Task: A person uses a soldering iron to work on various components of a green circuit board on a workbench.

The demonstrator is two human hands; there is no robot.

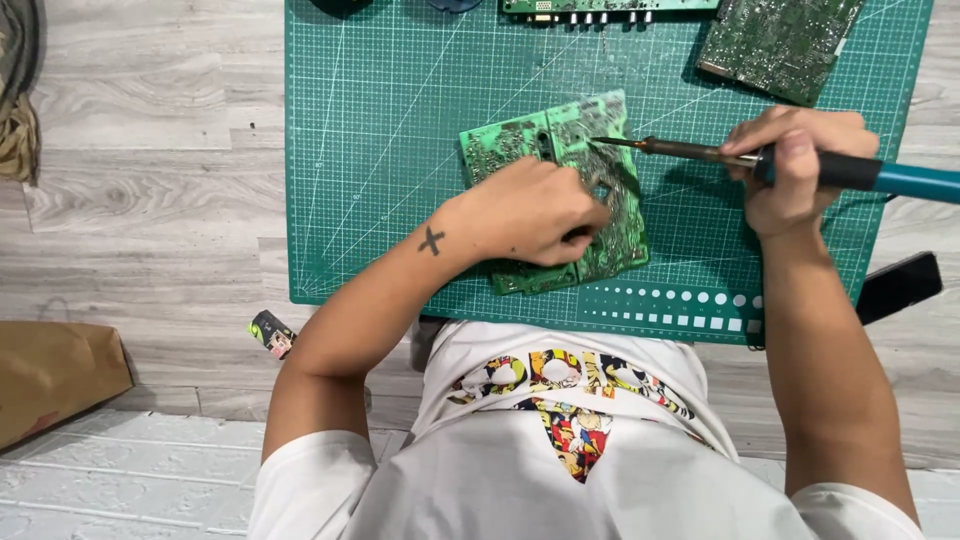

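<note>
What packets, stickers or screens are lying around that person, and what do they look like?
Small packet: on the wooden floor by the left elbow, black with yellow-green and red patches.
Brown paper bag: far left on the floor, plain and crumpled.
Dark flat slab: under the cutting mat's right edge, black, possibly a phone; no lit screen shows.

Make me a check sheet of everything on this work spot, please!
Surface: green cutting mat on a grey wood-look floor.
Job's things: green circuit board flat on the mat; soldering iron, tip on the board.
Clutter: two more circuit boards at the mat's top edge; small lighter-like thing; black flat thing.
Hands: left hand presses on the board; right hand grips the soldering iron.
Cables: nothing seen.
Surroundings: brown paper bag, cloth at left, white brick-pattern floor.
</note>
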